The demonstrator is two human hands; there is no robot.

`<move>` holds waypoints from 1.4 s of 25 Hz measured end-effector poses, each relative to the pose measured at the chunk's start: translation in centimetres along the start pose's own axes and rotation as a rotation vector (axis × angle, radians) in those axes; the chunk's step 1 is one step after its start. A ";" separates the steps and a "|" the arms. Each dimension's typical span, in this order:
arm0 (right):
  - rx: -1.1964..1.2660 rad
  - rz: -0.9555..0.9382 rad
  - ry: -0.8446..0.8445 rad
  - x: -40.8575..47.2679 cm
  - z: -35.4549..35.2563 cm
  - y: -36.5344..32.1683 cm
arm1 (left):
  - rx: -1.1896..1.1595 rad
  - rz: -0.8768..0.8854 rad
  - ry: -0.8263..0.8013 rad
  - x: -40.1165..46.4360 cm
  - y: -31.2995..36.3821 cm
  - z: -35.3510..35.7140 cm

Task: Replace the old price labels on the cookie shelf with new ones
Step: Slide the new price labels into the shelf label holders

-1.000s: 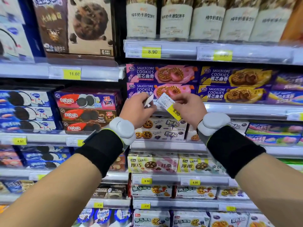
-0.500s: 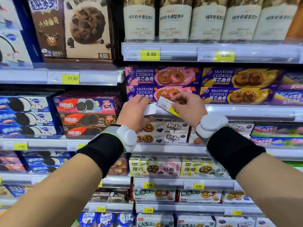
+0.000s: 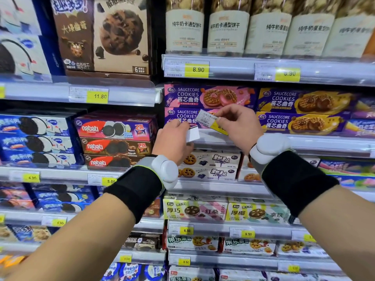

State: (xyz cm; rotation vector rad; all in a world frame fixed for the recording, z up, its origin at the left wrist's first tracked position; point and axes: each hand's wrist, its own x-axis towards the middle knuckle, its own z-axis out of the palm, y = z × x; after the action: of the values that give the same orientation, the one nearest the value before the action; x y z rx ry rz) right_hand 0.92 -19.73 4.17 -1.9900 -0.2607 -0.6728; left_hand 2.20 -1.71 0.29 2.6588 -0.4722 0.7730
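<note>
Purple Saucecore cookie boxes (image 3: 209,97) sit right of red Nabati boxes (image 3: 114,129), below tall cream-labelled biscuit packs (image 3: 184,29).

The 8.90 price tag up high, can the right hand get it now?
Probably not yet: the right hand is pinching a price label. Nothing blocks the 8.90 tag above, so once free it likely could.

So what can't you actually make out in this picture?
- Price on the label pinched by the right hand: head view, its fingers cover the digits.
- White slip in the left hand: only its blank side shows.
- Second tag on the top rail: first digit blurred.
</note>
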 end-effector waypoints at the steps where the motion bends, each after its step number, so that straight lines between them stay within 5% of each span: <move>1: -0.013 -0.014 -0.010 0.0 0.2 -0.3 | -0.017 -0.001 -0.004 -0.2 -0.2 -0.1; 15: -0.435 -0.078 -0.174 -1.0 2.6 -0.3 | -0.191 -0.009 0.053 -1.7 -1.2 0.3; 35: -0.670 -0.047 -0.268 -2.4 2.2 0.6 | -0.302 -0.062 0.096 -1.7 -1.1 -0.3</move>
State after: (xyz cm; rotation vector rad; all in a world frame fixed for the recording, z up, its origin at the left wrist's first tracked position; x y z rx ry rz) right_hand 0.04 -17.91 1.55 -2.7309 -0.2630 -0.5632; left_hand 1.10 -0.22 -0.66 2.3358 -0.4404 0.7421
